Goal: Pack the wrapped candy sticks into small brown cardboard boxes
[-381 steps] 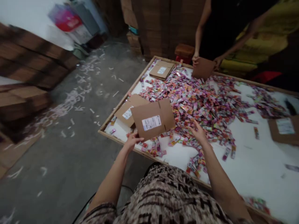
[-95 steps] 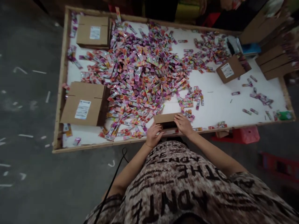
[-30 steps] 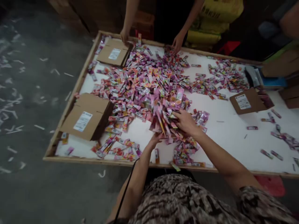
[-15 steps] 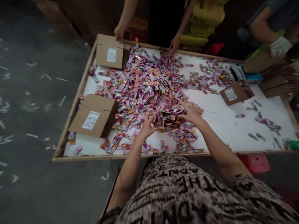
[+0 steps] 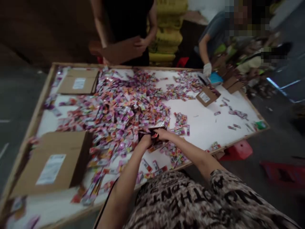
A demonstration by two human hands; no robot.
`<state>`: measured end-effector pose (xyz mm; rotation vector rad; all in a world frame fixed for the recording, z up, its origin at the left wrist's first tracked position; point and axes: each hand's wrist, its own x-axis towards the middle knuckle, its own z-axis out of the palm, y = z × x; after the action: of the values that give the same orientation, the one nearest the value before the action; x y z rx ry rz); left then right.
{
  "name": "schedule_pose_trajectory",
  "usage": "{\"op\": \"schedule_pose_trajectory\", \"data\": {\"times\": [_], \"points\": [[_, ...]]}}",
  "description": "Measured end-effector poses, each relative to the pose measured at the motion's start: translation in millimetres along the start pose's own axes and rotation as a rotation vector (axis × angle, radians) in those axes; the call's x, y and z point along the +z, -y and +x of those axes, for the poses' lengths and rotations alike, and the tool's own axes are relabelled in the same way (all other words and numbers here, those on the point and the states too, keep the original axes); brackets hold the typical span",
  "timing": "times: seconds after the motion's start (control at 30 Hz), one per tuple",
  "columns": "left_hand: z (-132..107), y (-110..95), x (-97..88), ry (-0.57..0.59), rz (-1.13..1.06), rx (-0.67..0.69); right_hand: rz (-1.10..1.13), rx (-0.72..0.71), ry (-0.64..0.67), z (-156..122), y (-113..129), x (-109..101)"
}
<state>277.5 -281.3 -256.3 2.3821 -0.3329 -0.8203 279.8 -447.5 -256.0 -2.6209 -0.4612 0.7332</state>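
A wide heap of small pink, purple and orange sachets (image 5: 119, 108) covers the white tabletop (image 5: 202, 124). My left hand (image 5: 145, 141) and my right hand (image 5: 163, 134) are closed together on a bunch of sachets (image 5: 151, 133) at the near edge of the heap. The bunch sits between my two hands, just above the table. More loose sachets (image 5: 173, 152) lie right under my forearms.
A brown labelled cardboard box (image 5: 51, 162) lies at the near left, another box (image 5: 78, 83) at the far left, a small one (image 5: 206, 96) at the right. A person in black across the table holds flat cardboard (image 5: 121, 51). Another person's gloved hand (image 5: 207, 68) works far right. Red stools (image 5: 234, 149) stand below.
My hands, spread over the heap half a second ago, have closed together on a bunch of sachets. The view has swung right and lower. The person opposite has lifted cardboard off the table.
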Motion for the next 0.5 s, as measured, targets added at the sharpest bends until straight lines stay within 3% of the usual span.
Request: {"op": "schedule_pose_trajectory", "data": {"times": [0.07,0.13,0.2,0.27,0.37,0.43,0.5], "points": [[-12.0,16.5,-12.1,-0.111,-0.024,0.038,0.064,-0.062,-0.088,-18.0,-8.4,-1.8],[-28.4,33.6,-22.2,-0.312,-0.164,0.067,0.122,-0.111,-0.145,-36.6,-11.5,4.5],[-42.6,43.8,-26.5,-0.535,-0.344,0.023,0.125,-0.09,-0.082,-43.6,-11.3,13.0],[-45.8,49.0,-22.1,-0.691,-0.508,-0.083,0.055,-0.017,0.062,-31.6,-7.3,21.1],[-33.1,57.7,-1.7,-0.733,-0.816,-0.283,-0.053,0.065,0.201,4.2,10.9,26.5],[-24.0,66.1,15.6,-0.706,-0.972,-0.417,-0.065,0.074,0.221,19.1,21.5,22.5],[-19.7,77.4,32.7,-0.641,-1.008,-0.479,-0.006,0.048,0.167,16.9,15.9,15.4]]}}
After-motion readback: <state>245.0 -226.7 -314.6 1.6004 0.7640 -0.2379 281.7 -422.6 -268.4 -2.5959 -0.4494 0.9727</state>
